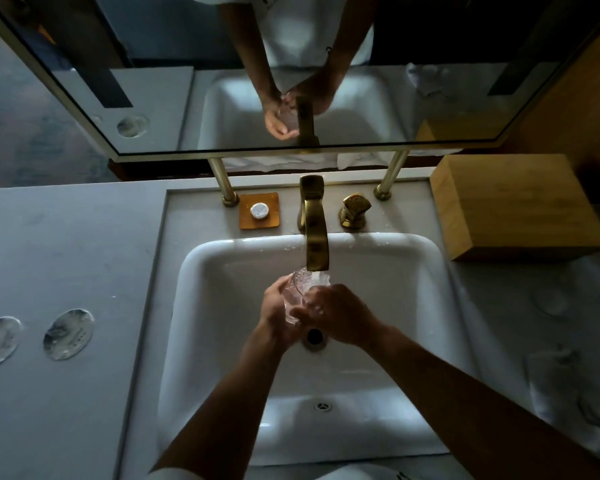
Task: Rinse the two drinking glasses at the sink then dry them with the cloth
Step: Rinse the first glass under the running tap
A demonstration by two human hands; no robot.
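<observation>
Both hands are curled around one drinking glass (297,296) held over the white sink (409,282): the left hand (278,311) wraps its side, and the right hand (340,313) grips it from the other side. The glass sits under the brass faucet (314,223), with water running into its mouth. A second glass (551,299) stands faintly visible on the grey tabletop (66,244) to the right, near a pale cloth (565,393). Behind the sink are a soap dish (258,211), a brass handle (354,209), a wooden box (513,206) and a mirror (222,81). Two round coasters (68,334) lie on the left.
</observation>
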